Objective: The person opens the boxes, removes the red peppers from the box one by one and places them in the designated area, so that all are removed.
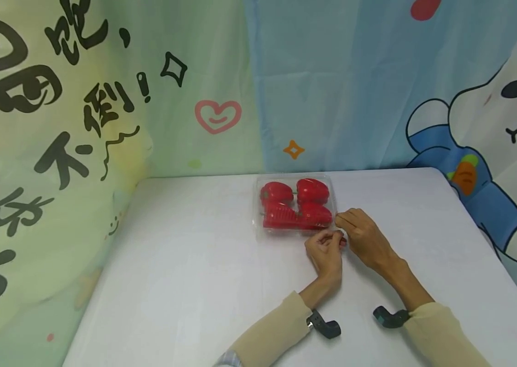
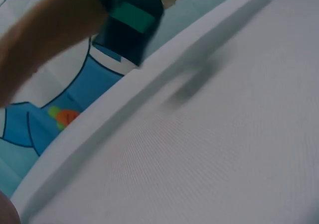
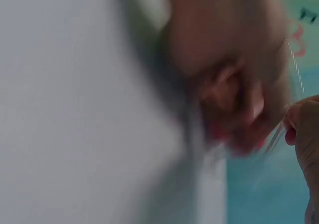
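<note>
Several red bell peppers [image 1: 313, 191] lie in a clear plastic box [image 1: 256, 224] at the far middle of the table. My right hand [image 1: 364, 238] is at the box's near right corner, thumb and fingers pinching its edge. In the right wrist view that hand [image 3: 306, 139] pinches a thin clear plastic edge. Close beside it, my left hand [image 1: 327, 252] has curled fingers and thumb at the near edge of the corner. The left hand [image 3: 229, 79] is blurred in the right wrist view, and its fingertips are partly hidden.
A white cloth covers the table [image 1: 185, 275]. Behind it hangs a printed curtain [image 1: 313, 92] with lettering and a cartoon bear. Dark wrist devices [image 1: 324, 325] are strapped at both cuffs. The left wrist view shows the right forearm [image 2: 45, 40] and the table's edge.
</note>
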`<state>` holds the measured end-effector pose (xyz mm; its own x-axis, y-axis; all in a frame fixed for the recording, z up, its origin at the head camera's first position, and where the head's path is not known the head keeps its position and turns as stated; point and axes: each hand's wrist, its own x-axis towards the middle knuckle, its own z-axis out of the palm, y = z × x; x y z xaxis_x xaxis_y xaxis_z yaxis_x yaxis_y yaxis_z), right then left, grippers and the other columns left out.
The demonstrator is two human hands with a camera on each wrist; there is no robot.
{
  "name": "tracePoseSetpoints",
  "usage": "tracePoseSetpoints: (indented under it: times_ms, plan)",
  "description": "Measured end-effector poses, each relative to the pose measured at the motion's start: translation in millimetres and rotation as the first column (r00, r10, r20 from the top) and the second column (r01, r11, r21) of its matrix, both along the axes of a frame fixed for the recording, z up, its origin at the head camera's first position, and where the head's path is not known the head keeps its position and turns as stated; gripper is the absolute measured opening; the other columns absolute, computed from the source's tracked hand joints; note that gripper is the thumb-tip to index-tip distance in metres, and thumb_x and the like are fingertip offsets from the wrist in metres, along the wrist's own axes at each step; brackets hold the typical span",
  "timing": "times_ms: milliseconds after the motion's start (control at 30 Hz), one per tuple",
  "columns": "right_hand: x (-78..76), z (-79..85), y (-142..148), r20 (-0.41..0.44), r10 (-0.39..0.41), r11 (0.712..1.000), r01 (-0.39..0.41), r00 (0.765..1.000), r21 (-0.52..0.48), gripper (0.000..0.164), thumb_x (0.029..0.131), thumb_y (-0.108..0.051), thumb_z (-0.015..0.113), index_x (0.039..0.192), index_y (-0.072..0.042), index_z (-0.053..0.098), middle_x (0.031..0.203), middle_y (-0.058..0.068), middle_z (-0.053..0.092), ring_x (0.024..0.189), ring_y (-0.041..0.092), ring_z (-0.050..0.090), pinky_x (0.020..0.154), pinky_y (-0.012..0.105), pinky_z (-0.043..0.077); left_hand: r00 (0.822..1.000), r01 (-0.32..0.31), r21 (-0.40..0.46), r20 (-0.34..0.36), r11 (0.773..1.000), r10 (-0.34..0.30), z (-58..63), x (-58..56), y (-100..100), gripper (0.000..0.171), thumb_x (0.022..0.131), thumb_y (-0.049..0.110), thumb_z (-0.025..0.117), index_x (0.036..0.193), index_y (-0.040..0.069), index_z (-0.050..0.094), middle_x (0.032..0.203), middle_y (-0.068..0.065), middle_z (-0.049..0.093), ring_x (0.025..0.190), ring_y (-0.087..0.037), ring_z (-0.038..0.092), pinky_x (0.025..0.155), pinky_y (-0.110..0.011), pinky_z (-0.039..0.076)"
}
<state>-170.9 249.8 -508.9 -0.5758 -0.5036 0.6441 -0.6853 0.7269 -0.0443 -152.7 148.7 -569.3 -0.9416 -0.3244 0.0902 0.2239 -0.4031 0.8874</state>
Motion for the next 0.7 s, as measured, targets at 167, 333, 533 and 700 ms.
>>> tracePoseSetpoints:
  times_ms: [167,333,533,700]
  plan:
    - [-3.7,30.3,-10,-0.030,0.008,1.000,-0.008,1.000,-0.012,0.050,0.063,0.031,0.084,0.108,0.009,0.077,0.105,0.022,0.080,0.093,0.035,0.070,0.087,0.047,0.064,1.000,-0.002,0.013,0.021,1.000,0.001,6.1,-1.7,-1,0.015,0.093,-0.009,0.072,0.080,-0.015,0.074,0.078,-0.041,0.071,0.055,-0.025,0.067,0.058,-0.017,0.057]
    - [-4.1,36.1,-6,-0.002,-0.016,0.998,0.016,1.000,-0.060,0.045,0.068,0.032,0.080,0.107,0.009,0.078,0.104,0.023,0.081,0.093,0.036,0.071,0.087,0.051,0.065,0.999,0.008,0.025,0.043,1.000,-0.009,8.0,0.2,-2,0.013,0.091,-0.008,0.074,0.079,-0.014,0.074,0.075,-0.040,0.070,0.054,-0.007,0.063,0.058,-0.017,0.057]
    - [-5.4,40.6,-4,0.032,-0.066,0.981,0.070,0.997,-0.180,0.035,0.076,0.026,0.082,0.106,0.008,0.081,0.103,0.022,0.081,0.093,0.035,0.072,0.100,0.026,0.061,0.996,0.021,0.018,0.085,1.000,-0.022,7.4,1.8,-4,0.011,0.093,-0.009,0.074,0.083,-0.012,0.076,0.077,-0.038,0.072,0.054,-0.006,0.064,0.058,-0.017,0.058]
    - [-11.3,45.2,-5,0.039,-0.067,0.952,0.075,0.997,-0.297,0.027,0.084,0.021,0.079,0.108,0.009,0.080,0.104,0.023,0.080,0.096,0.037,0.070,0.112,-0.002,0.030,0.985,0.050,-0.001,0.163,0.999,-0.049,6.8,2.9,-7,0.012,0.095,-0.001,0.076,0.086,-0.009,0.079,0.081,-0.032,0.077,0.055,-0.006,0.066,0.058,-0.016,0.057]
